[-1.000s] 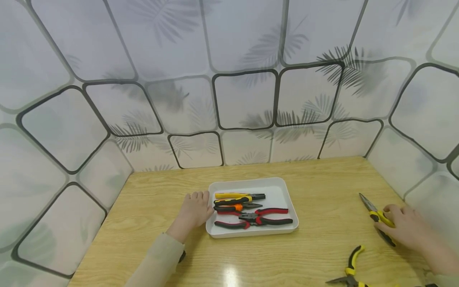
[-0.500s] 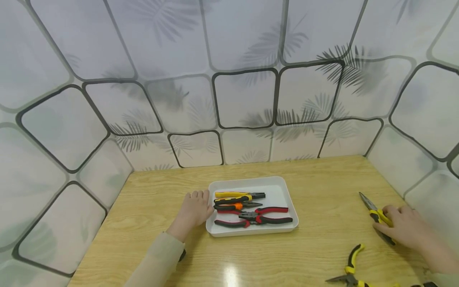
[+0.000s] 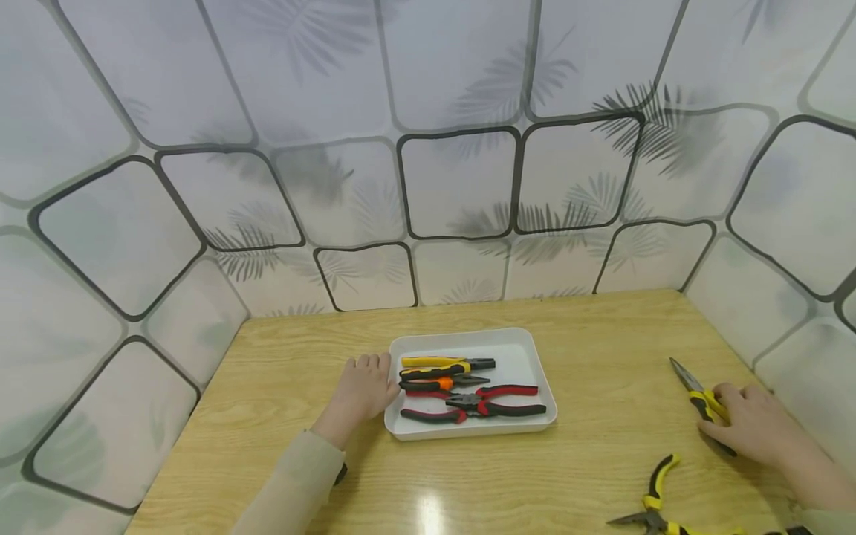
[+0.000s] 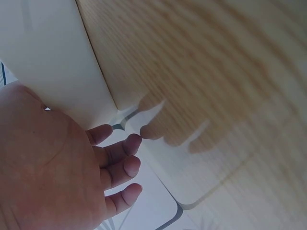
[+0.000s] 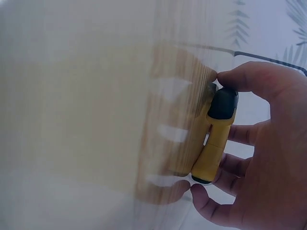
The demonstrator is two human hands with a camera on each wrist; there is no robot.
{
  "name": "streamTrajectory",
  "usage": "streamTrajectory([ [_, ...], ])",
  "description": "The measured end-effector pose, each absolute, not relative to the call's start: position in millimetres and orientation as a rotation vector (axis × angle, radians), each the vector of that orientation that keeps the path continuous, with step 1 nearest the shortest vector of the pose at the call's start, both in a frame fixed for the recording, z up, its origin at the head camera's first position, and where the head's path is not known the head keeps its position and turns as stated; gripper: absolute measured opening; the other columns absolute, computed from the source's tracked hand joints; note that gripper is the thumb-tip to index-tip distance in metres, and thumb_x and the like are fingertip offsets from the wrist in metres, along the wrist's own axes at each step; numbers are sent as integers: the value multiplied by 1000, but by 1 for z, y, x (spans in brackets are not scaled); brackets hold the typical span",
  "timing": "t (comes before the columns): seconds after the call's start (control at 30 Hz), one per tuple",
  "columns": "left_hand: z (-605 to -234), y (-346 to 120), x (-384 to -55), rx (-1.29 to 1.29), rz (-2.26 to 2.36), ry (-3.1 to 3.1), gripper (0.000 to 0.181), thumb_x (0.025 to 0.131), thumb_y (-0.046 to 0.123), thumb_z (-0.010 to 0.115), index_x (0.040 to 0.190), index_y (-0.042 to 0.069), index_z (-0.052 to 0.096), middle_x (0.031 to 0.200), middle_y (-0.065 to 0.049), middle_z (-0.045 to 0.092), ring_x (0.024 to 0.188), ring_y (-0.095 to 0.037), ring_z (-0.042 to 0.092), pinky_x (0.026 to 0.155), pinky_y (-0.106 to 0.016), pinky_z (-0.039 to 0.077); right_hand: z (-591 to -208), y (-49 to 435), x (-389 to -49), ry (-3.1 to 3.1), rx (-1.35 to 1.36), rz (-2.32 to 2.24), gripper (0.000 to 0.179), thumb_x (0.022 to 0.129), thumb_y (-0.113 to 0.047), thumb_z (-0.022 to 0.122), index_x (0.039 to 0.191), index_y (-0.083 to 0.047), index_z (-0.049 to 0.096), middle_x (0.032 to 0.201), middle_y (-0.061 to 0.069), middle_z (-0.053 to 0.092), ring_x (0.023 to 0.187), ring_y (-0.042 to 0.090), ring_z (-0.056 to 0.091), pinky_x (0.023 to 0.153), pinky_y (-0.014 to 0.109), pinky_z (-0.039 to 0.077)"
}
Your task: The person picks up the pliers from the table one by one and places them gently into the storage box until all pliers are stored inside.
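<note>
My left hand (image 3: pixel 361 390) rests beside the left end of a white tray (image 3: pixel 545 371), its thumb at the wall. In the left wrist view, the fingers of the left hand (image 4: pixel 53 163) reach the tabletop, loosely bent and holding nothing. At the far right, my right hand (image 3: pixel 759 427) grips yellow-and-black long-nose pliers (image 3: pixel 689 377) lying on the table, nose pointing away. In the right wrist view, the thumb and fingers of the right hand (image 5: pixel 268 148) are around the pliers' handle (image 5: pixel 216 143). The palm hides part of the handles in the head view.
Inside the tray lie yellow-black pliers (image 3: pixel 444 369), orange-black pliers (image 3: pixel 438 384) and red-black pliers (image 3: pixel 508 409). Another pair of yellow-black long-nose pliers (image 3: pixel 654 513) lies spread at the front right. A small black object (image 3: pixel 341 474) peeks from beside the left sleeve. Patterned walls (image 3: pixel 461 186) enclose the table.
</note>
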State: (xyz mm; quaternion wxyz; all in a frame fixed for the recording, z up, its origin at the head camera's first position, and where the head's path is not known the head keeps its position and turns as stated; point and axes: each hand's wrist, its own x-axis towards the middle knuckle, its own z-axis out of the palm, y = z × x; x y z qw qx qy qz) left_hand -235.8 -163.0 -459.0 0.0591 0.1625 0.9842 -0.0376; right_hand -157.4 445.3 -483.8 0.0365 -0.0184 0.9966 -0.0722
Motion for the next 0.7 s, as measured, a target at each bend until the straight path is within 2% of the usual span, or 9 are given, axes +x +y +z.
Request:
streamTrajectory([
  [0.27,-463,-164,-237,484,-98,2981,54,105,41,49,138,-2,48,133,-23,62,127,-41,58,110,-58,44,-483,445,-158,3009,-33,-256,71,93,-36,74,127,21,49,102,45,55,90,54,60,73,62,50],
  [0.7,-462,-164,-236,486,-90,2989,56,105,42,49,140,-2,48,134,-24,62,128,-41,58,112,-59,43,-482,443,-160,2981,-36,-288,66,90,-29,77,119,23,49,98,39,57,87,49,62,75,60,51],
])
